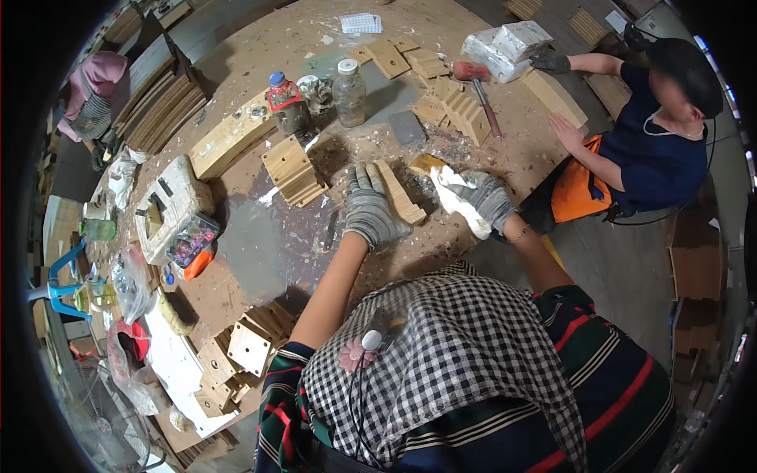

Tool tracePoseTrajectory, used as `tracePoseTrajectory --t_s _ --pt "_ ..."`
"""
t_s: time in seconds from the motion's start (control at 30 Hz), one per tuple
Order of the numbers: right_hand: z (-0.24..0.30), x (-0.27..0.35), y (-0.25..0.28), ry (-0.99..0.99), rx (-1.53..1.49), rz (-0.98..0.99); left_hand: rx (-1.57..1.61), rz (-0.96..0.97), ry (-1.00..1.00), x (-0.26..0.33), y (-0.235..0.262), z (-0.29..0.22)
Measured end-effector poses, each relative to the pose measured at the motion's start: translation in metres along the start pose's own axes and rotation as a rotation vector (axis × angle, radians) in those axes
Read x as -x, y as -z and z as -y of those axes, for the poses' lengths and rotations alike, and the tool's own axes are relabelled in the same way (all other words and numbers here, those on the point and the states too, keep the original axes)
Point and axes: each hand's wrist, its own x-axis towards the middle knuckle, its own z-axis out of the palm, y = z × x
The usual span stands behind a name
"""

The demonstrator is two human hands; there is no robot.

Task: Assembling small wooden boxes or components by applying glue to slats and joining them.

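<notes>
Near the middle of the cluttered brown wooden bench (276, 39), a narrow, pale wooden piece with an uneven edge (400, 191) lies between the wearer's two hands, close to the left one. The left hand (367, 206), in a grey striped knit glove, is spread flat with its fingers straight, resting along the left side of that piece; whether it presses on it cannot be told. The right hand (487, 199), gloved alike, is closed on a crumpled white cloth (460, 206), whose far end lies beside a small yellow-brown object (426, 163). Left of the left hand sits a pale wooden block with drilled holes (293, 171), and a slim dark flat tool (330, 232) lies just beside the left wrist. Farther back stand a clear jar with a white lid (349, 96) and a blue-capped bottle with a red collar (289, 109); to their right are a dark grey flat plate (407, 128), a group of stepped wooden pieces (464, 115) and a red-headed hammer (489, 110). Across at the right, a co-worker in a dark top (658, 162) has a gloved hand at a white wrapped bundle (509, 49).
</notes>
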Motion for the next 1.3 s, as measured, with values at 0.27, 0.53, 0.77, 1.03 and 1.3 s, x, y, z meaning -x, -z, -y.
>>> tracePoseTrajectory --t_s 0.27,0.53,0.77,1.03,1.3 --pt "-0.021 0.008 -0.093 0.246 0.338 -0.075 -0.124 0.019 -0.04 0.002 0.015 -0.009" --pt "-0.032 -0.006 -0.076 0.323 0.783 0.103 0.053 0.0 -0.032 0.008 0.02 -0.007" --pt "0.02 -0.013 -0.078 0.166 0.591 0.257 0.098 -0.006 0.072 0.012 0.015 -0.001" --pt "-0.014 -0.018 -0.085 0.26 0.685 0.086 0.016 0.016 -0.016 0.011 0.023 -0.002" --pt "-0.029 -0.027 -0.073 0.003 -0.575 -0.138 -0.043 0.032 -0.031 0.01 0.024 -0.005"
